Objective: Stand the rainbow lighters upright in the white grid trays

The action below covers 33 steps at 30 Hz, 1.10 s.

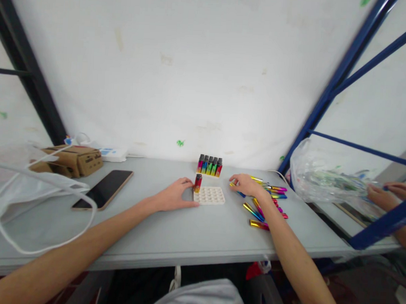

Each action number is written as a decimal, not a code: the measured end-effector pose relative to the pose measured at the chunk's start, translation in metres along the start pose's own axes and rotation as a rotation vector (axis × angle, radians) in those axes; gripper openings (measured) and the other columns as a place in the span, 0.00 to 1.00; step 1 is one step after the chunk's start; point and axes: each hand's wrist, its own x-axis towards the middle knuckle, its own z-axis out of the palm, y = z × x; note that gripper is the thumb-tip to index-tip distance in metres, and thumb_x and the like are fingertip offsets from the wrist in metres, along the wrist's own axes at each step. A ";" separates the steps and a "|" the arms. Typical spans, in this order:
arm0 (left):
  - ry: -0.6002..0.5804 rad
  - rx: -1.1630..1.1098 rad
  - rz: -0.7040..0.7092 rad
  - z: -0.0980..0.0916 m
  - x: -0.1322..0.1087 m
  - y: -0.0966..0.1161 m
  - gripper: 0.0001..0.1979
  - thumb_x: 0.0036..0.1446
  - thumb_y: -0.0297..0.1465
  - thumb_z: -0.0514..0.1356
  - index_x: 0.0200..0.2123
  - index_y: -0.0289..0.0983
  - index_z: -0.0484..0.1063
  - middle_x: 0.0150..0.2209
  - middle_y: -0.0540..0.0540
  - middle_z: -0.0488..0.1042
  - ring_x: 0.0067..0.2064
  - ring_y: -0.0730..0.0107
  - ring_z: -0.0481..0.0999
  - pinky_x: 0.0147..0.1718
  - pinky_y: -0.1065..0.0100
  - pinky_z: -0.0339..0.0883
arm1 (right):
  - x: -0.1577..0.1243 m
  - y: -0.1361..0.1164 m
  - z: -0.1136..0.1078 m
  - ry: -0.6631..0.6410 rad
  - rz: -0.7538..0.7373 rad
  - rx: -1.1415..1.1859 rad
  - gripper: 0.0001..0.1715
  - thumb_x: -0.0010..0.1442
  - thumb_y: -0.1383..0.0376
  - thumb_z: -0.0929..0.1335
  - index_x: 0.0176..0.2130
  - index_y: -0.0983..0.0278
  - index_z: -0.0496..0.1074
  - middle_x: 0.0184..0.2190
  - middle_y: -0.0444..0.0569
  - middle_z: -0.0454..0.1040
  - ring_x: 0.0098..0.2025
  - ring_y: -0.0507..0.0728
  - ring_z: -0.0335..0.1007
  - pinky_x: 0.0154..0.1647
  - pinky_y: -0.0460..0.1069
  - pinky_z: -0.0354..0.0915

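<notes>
Bare-armed left hand, right hand; grey garment

left hand touching upright lighter at tray corner | right hand on loose lighters | phone far left on surface

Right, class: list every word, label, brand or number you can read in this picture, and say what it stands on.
None can be read.
Cardboard box: dark print, too blurred to read.
White pack: blue marks, too small to read.
</notes>
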 end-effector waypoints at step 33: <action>0.007 -0.017 0.027 0.001 0.000 -0.002 0.34 0.55 0.57 0.65 0.54 0.39 0.74 0.55 0.39 0.73 0.57 0.51 0.74 0.62 0.54 0.65 | -0.001 -0.066 0.025 0.131 -0.103 0.908 0.23 0.67 0.41 0.61 0.43 0.57 0.62 0.22 0.34 0.57 0.20 0.50 0.51 0.21 0.45 0.52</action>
